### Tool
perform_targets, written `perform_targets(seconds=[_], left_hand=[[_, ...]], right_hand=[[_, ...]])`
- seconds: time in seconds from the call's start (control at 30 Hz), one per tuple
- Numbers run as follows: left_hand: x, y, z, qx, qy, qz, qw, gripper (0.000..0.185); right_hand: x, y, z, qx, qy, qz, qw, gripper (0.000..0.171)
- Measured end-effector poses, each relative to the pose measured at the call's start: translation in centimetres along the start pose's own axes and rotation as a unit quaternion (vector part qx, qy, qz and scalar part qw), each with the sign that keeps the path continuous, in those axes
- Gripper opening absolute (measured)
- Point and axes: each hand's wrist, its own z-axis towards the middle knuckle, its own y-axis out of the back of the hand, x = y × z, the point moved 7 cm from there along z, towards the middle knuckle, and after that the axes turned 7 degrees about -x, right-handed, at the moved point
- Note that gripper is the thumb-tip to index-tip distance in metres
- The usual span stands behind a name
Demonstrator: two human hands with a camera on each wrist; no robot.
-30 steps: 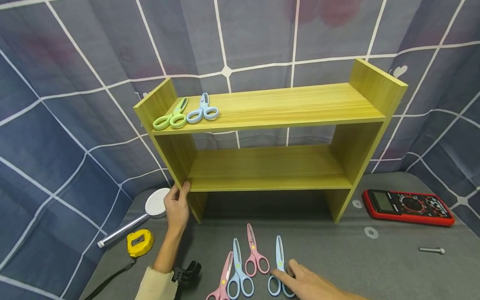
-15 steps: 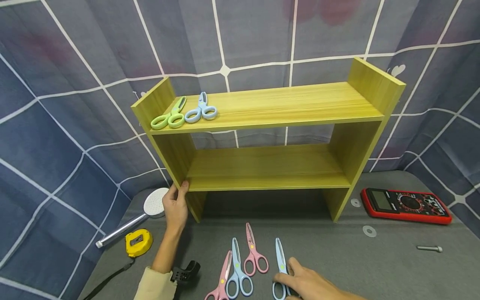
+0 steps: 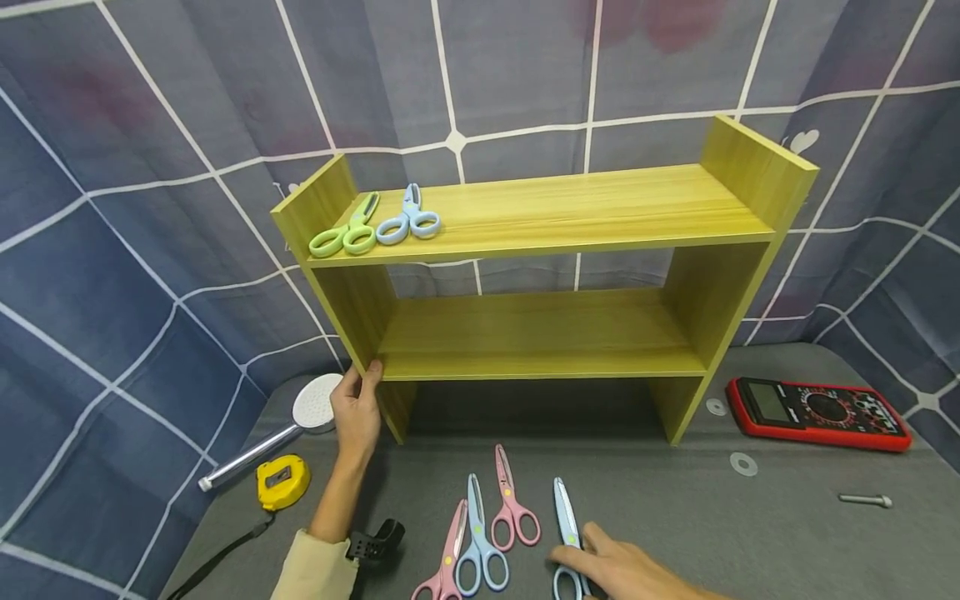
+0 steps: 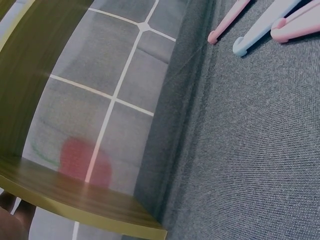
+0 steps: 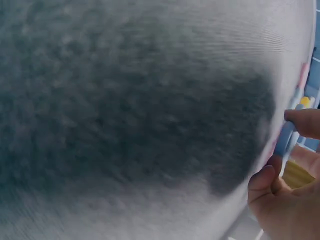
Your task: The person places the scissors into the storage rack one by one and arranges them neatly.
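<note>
At the far left of the grey table [image 3: 750,533] a chrome shower head [image 3: 315,402] lies with its handle running toward the near left, and a yellow tape measure [image 3: 282,481] sits just in front of it, a black strap trailing off toward the near edge. Beside them the left hand [image 3: 357,412] grips the left upright of the wooden shelf [image 3: 570,212], its fingers [image 3: 372,369] curled round the front edge of the panel at the level of the lower board. A black wrist mount shows near the cream sleeve.

On the shelf's top board, near its left end, green scissors [image 3: 343,233] and light-blue scissors [image 3: 407,221] lie side by side, blades pointing toward the backdrop.

In front of the shelf a row of scissors lies on the table: a pink pair [image 3: 444,567] at the near edge, a blue pair [image 3: 480,550] just beside it, another pink pair [image 3: 513,507] slightly farther back, and then the blue scissors [image 3: 568,533] on the right of the row. The right hand [image 3: 630,571] covers the handles of these blue scissors; in the right wrist view the thumb and a fingertip [image 5: 304,122] pinch the blue handle [image 5: 285,140] against the table.

Farther right lie two metal washers [image 3: 742,464], a red multimeter [image 3: 821,412] and, nearest the right edge, a bolt [image 3: 866,501].
</note>
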Motion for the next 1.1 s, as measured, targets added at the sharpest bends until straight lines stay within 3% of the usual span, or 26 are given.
perform_targets(seconds=[0.1, 0.27, 0.4, 0.47, 0.67, 0.8, 0.9, 0.97, 1.1], left_hand=[[-0.2, 0.0, 0.0, 0.0, 0.002, -0.002, 1.0, 0.026], [-0.3, 0.2, 0.1, -0.008, 0.0, 0.0, 1.0, 0.025], [-0.2, 0.1, 0.2, -0.006, -0.001, 0.005, 1.0, 0.025], [-0.1, 0.1, 0.1, -0.007, 0.001, 0.005, 1.0, 0.024], [0.2, 0.1, 0.1, -0.012, 0.008, -0.003, 0.9999, 0.025], [0.1, 0.2, 0.2, -0.021, 0.012, -0.008, 0.9997, 0.024], [-0.3, 0.2, 0.2, -0.021, 0.02, -0.008, 0.9995, 0.025], [-0.4, 0.1, 0.2, -0.019, 0.025, -0.01, 0.9995, 0.026], [-0.1, -0.1, 0.2, -0.013, 0.026, -0.01, 0.9995, 0.027]], right_hand=[[1.8, 1.2, 0.1, -0.035, 0.064, -0.02, 0.997, 0.04], [6.6, 5.1, 0.7, -0.137, 0.168, -0.052, 0.975, 0.041], [10.5, 9.0, 1.4, -0.209, 0.227, -0.088, 0.947, 0.033], [12.3, 10.9, 1.7, -0.246, 0.258, -0.121, 0.926, 0.03], [16.5, 16.1, 3.6, -0.296, 0.288, -0.156, 0.897, 0.03], [19.1, 19.3, 5.6, -0.313, 0.312, -0.167, 0.882, 0.047], [20.4, 21.4, 7.6, -0.316, 0.309, -0.192, 0.876, 0.048], [20.8, 22.6, 9.1, -0.314, 0.294, -0.205, 0.879, 0.046], [21.0, 24.9, 12.0, -0.304, 0.224, -0.214, 0.901, 0.044]])
